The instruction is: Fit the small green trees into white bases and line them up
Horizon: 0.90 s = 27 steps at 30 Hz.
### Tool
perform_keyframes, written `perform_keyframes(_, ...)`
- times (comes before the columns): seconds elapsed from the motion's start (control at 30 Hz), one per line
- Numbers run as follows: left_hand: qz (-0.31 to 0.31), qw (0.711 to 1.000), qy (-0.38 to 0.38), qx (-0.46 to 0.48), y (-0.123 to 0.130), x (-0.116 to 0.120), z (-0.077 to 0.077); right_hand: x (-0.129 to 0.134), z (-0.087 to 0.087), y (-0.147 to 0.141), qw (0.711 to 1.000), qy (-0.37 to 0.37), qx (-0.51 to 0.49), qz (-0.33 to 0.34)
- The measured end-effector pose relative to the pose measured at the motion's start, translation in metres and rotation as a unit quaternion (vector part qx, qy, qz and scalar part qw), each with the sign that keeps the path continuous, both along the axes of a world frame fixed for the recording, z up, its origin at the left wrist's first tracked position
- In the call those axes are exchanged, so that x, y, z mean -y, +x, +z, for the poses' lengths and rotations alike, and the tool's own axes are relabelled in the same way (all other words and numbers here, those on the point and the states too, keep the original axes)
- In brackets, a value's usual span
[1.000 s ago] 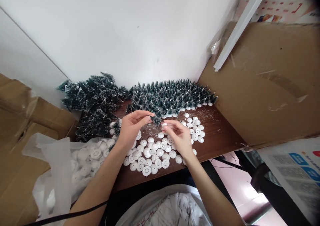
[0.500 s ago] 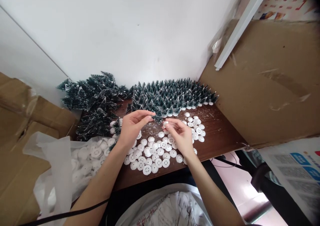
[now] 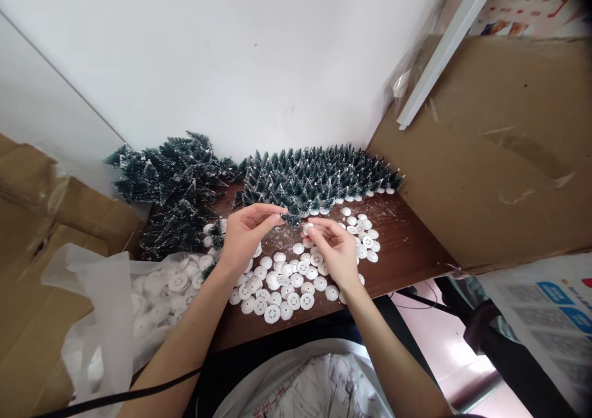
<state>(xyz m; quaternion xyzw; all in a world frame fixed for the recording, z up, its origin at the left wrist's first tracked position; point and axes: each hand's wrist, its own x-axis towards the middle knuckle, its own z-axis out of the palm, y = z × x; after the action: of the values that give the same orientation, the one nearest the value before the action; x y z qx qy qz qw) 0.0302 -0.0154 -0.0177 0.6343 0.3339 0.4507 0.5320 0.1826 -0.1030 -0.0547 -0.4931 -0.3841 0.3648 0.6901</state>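
Between thumb and fingers, my left hand (image 3: pixel 247 230) pinches a small frosted green miniature Christmas tree (image 3: pixel 291 221), tilted with its base end toward my right hand. My right hand (image 3: pixel 333 245) is closed on a round white plastic base (image 3: pixel 308 228), close beside the tree's lower end; whether the two touch I cannot tell. Below both hands many loose white bases (image 3: pixel 287 282) lie scattered on the brown table. Behind them stand close rows of trees (image 3: pixel 314 177), the front ones showing white bases underneath.
A heap of loose trees (image 3: pixel 171 177) lies at the back left. In front of it, a translucent plastic bag (image 3: pixel 106 301) holds more white bases. Cardboard boxes flank the table, one at left (image 3: pixel 55 239) and one at right (image 3: pixel 499 147). A white wall (image 3: pixel 231 54) rises behind.
The white base in my right hand has turned slightly between the fingers. Both hands otherwise keep almost the same place.
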Motion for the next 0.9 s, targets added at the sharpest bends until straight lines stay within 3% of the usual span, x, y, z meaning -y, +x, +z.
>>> perform_keyframes(0.5, 0.017, 0.999, 0.024, -0.013, 0.0012, 0.0012, -0.0005, -0.0006, -0.0015, -0.0007, 1.0, 0.012, -0.003, 0.004)
perform_keyframes(0.9, -0.012, 0.997, 0.068, -0.029, 0.0007, 0.0024, 0.001, -0.0011, -0.0042, 0.0011, 1.0, 0.004, 0.013, 0.007)
